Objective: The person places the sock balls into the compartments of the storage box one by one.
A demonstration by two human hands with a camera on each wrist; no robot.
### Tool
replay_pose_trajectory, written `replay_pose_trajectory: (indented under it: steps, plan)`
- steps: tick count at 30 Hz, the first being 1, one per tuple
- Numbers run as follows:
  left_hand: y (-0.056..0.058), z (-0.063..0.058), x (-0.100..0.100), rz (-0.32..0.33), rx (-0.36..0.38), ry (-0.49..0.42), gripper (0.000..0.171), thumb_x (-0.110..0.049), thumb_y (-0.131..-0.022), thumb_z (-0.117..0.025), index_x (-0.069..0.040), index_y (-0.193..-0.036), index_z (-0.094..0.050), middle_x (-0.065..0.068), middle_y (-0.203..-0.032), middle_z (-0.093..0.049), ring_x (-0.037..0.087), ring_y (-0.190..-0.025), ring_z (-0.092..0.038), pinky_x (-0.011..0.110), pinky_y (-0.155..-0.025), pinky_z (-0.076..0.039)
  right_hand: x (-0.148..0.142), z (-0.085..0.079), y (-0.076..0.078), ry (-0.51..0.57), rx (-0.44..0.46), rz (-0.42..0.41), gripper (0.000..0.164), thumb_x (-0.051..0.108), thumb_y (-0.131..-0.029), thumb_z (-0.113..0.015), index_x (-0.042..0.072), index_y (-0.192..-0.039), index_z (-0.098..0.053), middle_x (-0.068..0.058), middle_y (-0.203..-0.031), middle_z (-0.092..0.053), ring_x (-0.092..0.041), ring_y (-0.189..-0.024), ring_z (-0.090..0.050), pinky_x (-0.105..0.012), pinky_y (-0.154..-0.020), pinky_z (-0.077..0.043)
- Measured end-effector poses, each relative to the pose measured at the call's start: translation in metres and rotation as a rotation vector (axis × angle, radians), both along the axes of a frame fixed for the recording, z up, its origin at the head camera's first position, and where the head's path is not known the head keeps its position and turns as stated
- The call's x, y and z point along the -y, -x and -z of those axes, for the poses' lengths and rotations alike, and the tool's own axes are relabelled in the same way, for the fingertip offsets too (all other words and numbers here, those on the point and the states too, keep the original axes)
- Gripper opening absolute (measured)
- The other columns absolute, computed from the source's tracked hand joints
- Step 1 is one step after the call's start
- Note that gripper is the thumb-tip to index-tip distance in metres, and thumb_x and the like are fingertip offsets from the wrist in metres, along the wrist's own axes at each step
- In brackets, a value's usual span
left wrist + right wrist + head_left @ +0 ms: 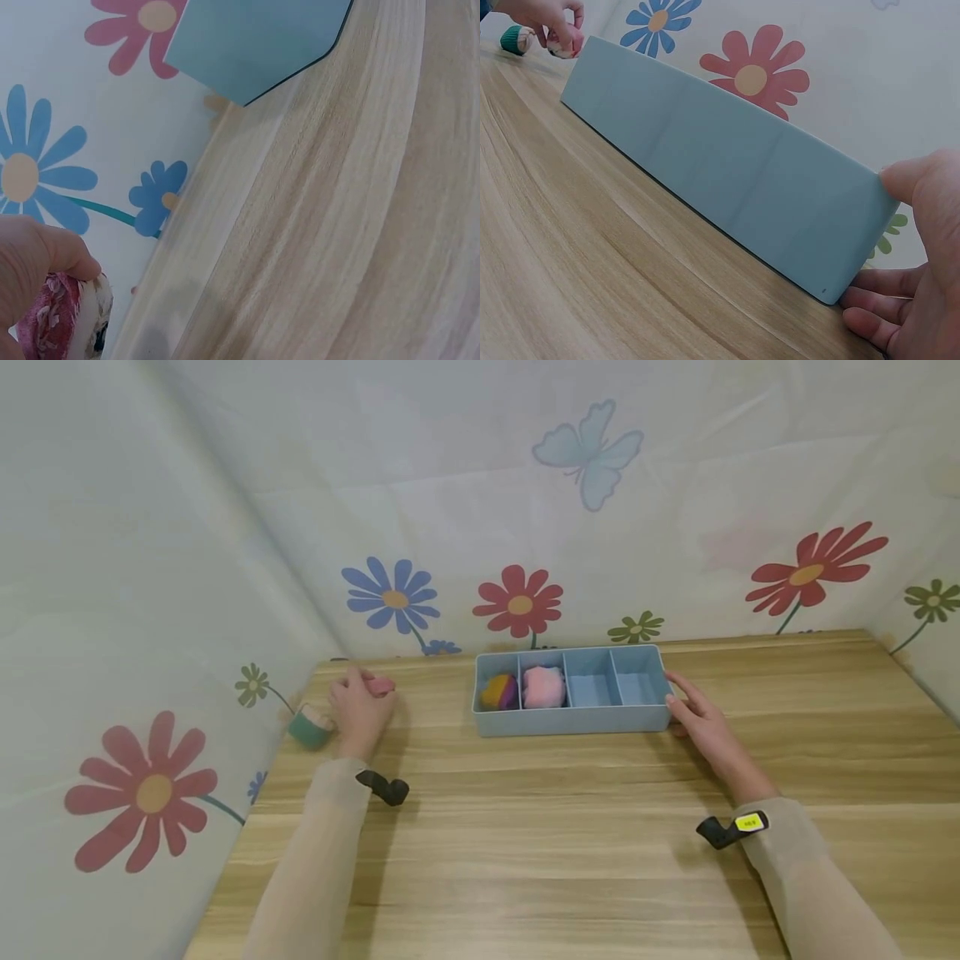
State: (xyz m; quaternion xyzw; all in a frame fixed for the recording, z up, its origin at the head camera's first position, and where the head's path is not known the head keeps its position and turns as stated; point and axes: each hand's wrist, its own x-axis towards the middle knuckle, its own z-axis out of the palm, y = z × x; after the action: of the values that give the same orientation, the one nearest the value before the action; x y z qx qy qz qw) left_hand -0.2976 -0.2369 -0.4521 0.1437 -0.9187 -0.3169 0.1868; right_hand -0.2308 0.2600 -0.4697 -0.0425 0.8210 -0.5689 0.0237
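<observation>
- Seen from the head camera: wooden counter (525, 827) boxed in by white sheeting printed with flowers and a butterfly.
- Left hand (358, 706) at the far left of the counter, near the wall, fingers curled around a small rolled pink cloth (381, 684); grip closed on it, thumb and fingers pinching the bundle.
- In the left wrist view, the same roll showing a red floral pattern with a white edge (71, 319); looks soft, light and squashy, likely to give under pressure and unroll if held loosely, so best held around its middle.
- Just beside that hand, nearer the wall, a second small roll with a green band (310, 727), lying on the counter.
- Centre back: long pale blue tray (570, 720) with four compartments; a multicoloured bundle (498, 692) in the leftmost, a pink bundle (543, 687) in the second, the two right ones bare.
- Right hand (701, 718) resting against the tray's right end, fingers fairly straight and touching the wall, thumb on the front corner; steadying rather than clenching.
- Tray appears rigid, smooth plastic, probably light and apt to slide.
</observation>
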Motion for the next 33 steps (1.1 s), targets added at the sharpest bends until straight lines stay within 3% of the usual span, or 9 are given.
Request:
replay_pose_trajectory:
  steps: [7,14,25,33]
  plan:
    - [-0.002,-0.005,-0.010,0.024,-0.014,-0.014,0.042,-0.026,-0.075,-0.066,-0.011,-0.111,-0.049,0.021,-0.127,-0.034,0.035,-0.117,-0.031,0.046,-0.088,-0.036,-0.002,0.002,-0.001,0.010,0.000,0.006,0.058,0.040,-0.098,-0.039,0.023,-0.149,-0.017,-0.029,-0.131,-0.043,-0.019,-0.097,-0.052,-0.028,-0.074,-0.045]
    - [-0.003,-0.008,-0.021,0.074,-0.072,-0.045,0.041,-0.023,-0.074,-0.070,-0.010,-0.108,-0.050,0.023,-0.124,-0.038,0.038,-0.115,-0.032,0.046,-0.089,-0.036,-0.001,0.001,-0.001,0.012,0.025,0.009,0.056,0.033,-0.100,-0.038,0.018,-0.149,-0.017,-0.030,-0.132,-0.041,-0.032,-0.104,-0.048,-0.030,-0.076,-0.045]
    - [-0.007,-0.015,-0.036,0.119,-0.133,-0.059,0.053,-0.020,-0.072,-0.073,-0.009,-0.116,-0.045,0.021,-0.118,-0.041,0.037,-0.113,-0.035,0.046,-0.085,-0.038,-0.001,0.008,0.002,0.022,0.000,0.018,0.058,0.039,-0.098,-0.040,0.023,-0.149,-0.019,-0.028,-0.131,-0.043,-0.026,-0.101,-0.050,-0.027,-0.074,-0.046]
    - [-0.007,-0.017,-0.044,0.165,-0.151,-0.076,0.045,-0.020,-0.072,-0.074,-0.011,-0.108,-0.048,0.022,-0.120,-0.040,0.036,-0.113,-0.034,0.046,-0.086,-0.038,0.000,0.006,0.002,0.024,-0.014,0.020,0.057,0.039,-0.098,-0.040,0.023,-0.149,-0.020,-0.028,-0.128,-0.045,-0.023,-0.097,-0.050,-0.028,-0.074,-0.046]
